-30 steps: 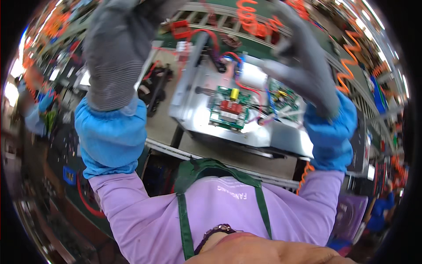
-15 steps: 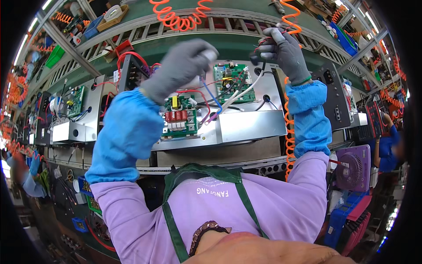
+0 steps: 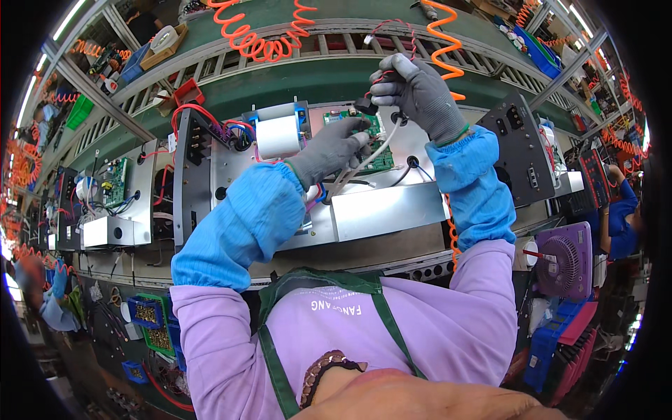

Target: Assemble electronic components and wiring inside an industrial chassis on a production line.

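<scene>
An open metal chassis [image 3: 381, 208] lies on the bench with a green circuit board [image 3: 379, 155] and a white block component [image 3: 278, 136] inside. My left hand [image 3: 330, 148], in a grey glove with a blue sleeve cover, pinches pale wires [image 3: 364, 162] over the circuit board. Above the chassis, my right hand [image 3: 418, 91], gloved the same way, holds up a small black connector [image 3: 365, 106] with red and black leads [image 3: 388, 31] trailing upward.
A second chassis [image 3: 112, 203] with a green board sits to the left. A black panel [image 3: 523, 150] stands at right, with a purple fan [image 3: 565, 260] below it. Orange coiled hoses [image 3: 260, 40] hang overhead. Green bins of small parts [image 3: 152, 325] sit lower left. Another person [image 3: 619, 210] works at far right.
The view has swung from blurred raised arms to the chassis. Both hands came down onto its wiring; the right hand now lifts the black connector, the left has gone to the board's wires.
</scene>
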Action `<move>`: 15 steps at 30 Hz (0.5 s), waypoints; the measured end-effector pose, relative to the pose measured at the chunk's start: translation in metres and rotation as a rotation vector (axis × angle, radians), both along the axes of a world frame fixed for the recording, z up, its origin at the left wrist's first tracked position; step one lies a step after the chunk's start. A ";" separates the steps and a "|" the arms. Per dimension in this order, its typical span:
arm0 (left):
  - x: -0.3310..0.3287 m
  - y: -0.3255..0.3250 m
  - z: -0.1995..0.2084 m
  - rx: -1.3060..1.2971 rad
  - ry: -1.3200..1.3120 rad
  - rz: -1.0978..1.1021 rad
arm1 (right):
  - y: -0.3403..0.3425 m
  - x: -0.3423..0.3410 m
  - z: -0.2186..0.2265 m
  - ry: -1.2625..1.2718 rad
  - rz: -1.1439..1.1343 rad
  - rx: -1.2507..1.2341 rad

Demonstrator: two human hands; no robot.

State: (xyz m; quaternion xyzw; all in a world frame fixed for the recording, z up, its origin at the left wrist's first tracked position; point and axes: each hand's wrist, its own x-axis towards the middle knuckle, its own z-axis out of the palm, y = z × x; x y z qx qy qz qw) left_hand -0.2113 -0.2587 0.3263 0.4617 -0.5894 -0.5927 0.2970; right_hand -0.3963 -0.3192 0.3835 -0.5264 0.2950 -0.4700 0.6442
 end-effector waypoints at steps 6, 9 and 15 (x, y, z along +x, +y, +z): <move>0.014 0.014 0.004 -0.035 0.081 0.028 | -0.002 0.014 -0.007 -0.002 0.059 0.091; 0.020 0.018 0.004 -0.031 0.132 0.057 | -0.004 0.017 -0.010 0.006 0.005 0.129; 0.024 0.025 -0.001 0.003 0.263 0.110 | 0.005 0.009 -0.018 0.244 0.126 0.138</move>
